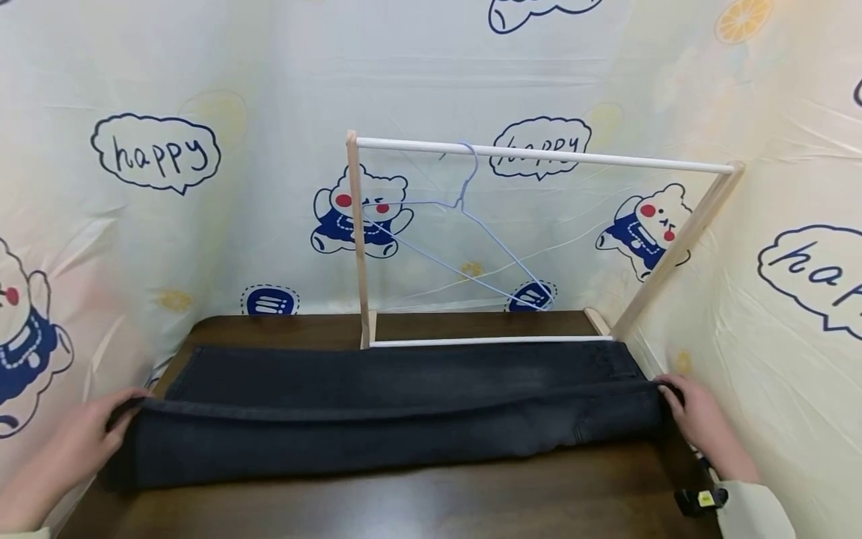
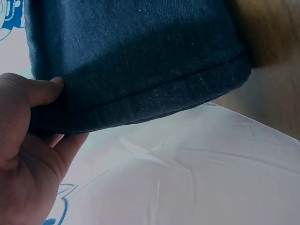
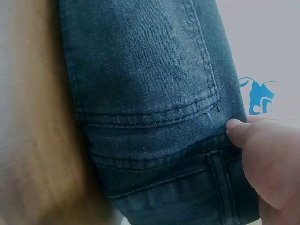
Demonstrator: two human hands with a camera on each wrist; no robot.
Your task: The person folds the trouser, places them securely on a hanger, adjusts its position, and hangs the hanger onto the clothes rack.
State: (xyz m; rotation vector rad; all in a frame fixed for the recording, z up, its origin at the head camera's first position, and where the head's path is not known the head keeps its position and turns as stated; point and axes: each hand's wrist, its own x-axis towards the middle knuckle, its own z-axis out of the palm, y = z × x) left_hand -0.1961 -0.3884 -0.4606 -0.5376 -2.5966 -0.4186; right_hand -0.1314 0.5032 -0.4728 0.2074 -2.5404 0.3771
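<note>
A pair of dark jeans [image 1: 390, 442] lies lengthwise across the brown table, one leg lapping partly over the other. At the leg end, my left hand [image 1: 84, 442] pinches the upper corner of the hem [image 2: 154, 101], thumb on top and fingers beneath. My right hand [image 1: 703, 423] pinches the upper edge at the waist end, its thumb close to the waistband [image 3: 173, 190]. A stitched back pocket [image 3: 145, 70] shows beside that thumb in the right wrist view. The right hand's other fingers are mostly hidden behind the denim.
Behind the jeans stands a wood-and-white rack [image 1: 539, 156], its lower bar near their far edge. A pale blue wire hanger [image 1: 501, 243] hangs tilted from the top bar. Printed cloth [image 1: 269, 232] surrounds the brown table [image 1: 377, 509] at the back and sides.
</note>
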